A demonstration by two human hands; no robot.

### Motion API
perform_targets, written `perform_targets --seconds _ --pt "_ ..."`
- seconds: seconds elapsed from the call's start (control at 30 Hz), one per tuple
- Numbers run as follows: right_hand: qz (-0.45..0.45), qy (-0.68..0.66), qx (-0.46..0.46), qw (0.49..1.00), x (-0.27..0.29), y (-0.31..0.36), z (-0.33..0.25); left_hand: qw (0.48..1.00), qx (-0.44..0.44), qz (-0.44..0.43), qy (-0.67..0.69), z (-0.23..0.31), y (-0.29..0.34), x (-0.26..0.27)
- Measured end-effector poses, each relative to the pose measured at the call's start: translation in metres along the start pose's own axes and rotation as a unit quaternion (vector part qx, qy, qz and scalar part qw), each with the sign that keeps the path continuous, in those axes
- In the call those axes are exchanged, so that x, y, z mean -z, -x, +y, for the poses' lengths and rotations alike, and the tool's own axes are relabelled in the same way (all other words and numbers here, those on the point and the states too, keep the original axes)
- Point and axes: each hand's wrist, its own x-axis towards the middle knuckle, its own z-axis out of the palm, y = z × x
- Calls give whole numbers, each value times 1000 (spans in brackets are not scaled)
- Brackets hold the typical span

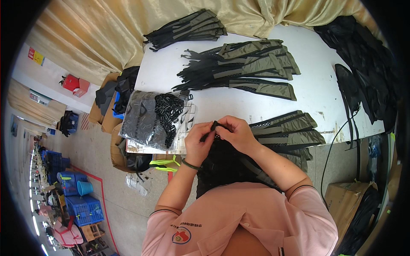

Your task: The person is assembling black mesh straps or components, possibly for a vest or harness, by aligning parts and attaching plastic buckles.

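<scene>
Close in front of my chest, at the table's near edge, both hands pinch a small black strap piece (pixel 214 125). My left hand (pixel 197 138) closes on one side of it. From the other side, my right hand (pixel 236 131) grips it between thumb and fingers. Whether a buckle is on it is hidden by the fingers. Black mesh fabric (pixel 224 160) hangs below the hands onto my lap. Left of my left hand, a clear plastic bag (pixel 143 117) lies with many black plastic buckles (pixel 168 106) spilling at its side.
Olive-and-black strap panels (pixel 256 64) lie fanned on the white table (pixel 316 85), with more bundles behind (pixel 192 27) and beside my right forearm (pixel 294 130). Black bags (pixel 363 64) fill the right end. Cardboard boxes (pixel 119 149) stand left of the table; a cable (pixel 326 170) hangs at right.
</scene>
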Motion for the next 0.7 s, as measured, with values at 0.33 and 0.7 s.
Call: perform_targets --seconds 0.33,0.7 --pt "0 -101 -20 995 7 -1 -11 997 -54 -5 -57 6 -9 6" --pt "18 379 304 874 11 5 -13 744 370 -80 550 -5 -4 -1"
